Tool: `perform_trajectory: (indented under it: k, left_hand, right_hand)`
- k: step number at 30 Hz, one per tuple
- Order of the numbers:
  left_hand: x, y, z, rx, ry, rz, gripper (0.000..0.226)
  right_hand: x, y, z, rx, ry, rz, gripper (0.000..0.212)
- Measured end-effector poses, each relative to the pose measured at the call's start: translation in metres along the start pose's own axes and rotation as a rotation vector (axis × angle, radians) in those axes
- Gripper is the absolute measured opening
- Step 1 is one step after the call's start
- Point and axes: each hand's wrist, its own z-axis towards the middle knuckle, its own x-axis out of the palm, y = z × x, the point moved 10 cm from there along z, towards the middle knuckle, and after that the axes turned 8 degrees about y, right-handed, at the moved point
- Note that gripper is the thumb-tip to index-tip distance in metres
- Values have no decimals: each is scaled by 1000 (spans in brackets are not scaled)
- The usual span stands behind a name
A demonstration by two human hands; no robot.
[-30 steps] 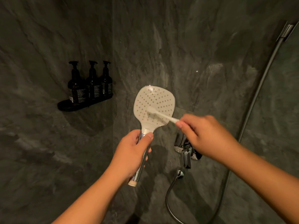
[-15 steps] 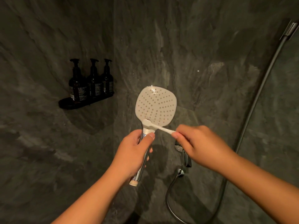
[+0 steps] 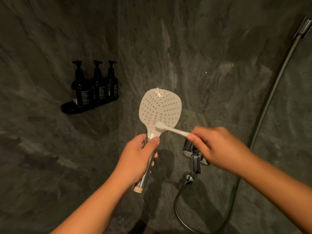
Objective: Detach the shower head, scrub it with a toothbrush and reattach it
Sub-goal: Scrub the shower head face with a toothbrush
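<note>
The shower head (image 3: 160, 110) is held at the centre of the frame, detached from the hose (image 3: 181, 215), which hangs loose at the lower right. Its long axis runs nearly upright, tilted slightly: the perforated white face is at the top and turned toward the camera, and the chrome handle descends toward the lower centre, ending in an open threaded end below the palm.

The handle is gripped by the left hand (image 3: 140, 157), with the fingers wrapped round it and the thumb laid up along its front, just under the neck of the face. The toothbrush (image 3: 170, 129) is pinched at its rear end by the fingertips of the right hand (image 3: 217, 147), which is placed to the right of the face and slightly below it. The brush is laid nearly crosswise to the handle axis, rising a little toward the left, and its bristle end is set against the lower edge of the face, just above the neck.

The scrubbing step is judged to be in progress. Most of the nozzle field lies above the bristles, so an upward travel of the brush along the long axis is judged to be required.
</note>
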Motion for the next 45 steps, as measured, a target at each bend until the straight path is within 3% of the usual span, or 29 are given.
perform_trajectory:
  k: [5,10,16,22,29,35,41,45]
  left_hand:
    - [1,-3,2,10,13,4,26]
    - [-1,2,1,13,2,26,26]
    - [-2,3,2,3,2,17,31]
    - [-1,7,1,0,1,8,28]
    - [-4,9,2,-13,5,-5,28]
    - [-2,9,1,-18,8,-7,30]
    - [-4,6,2,-10,3,-12,28]
    - [-2,8,0,-18,13,-18,31]
  right_hand:
    - [-34,-8,9,7,-154,7,32]
    - [8,6,0,0,19,-14,39]
    - [-32,-7,15,-2,-138,-11,35]
    - [24,12,0,-23,66,-19,41]
    - [-23,-14,8,6,-114,37,35]
    - [18,-1,-5,-6,54,6,35]
    - [-20,-14,5,10,-98,0,36]
    - [9,-3,-6,6,9,3,40]
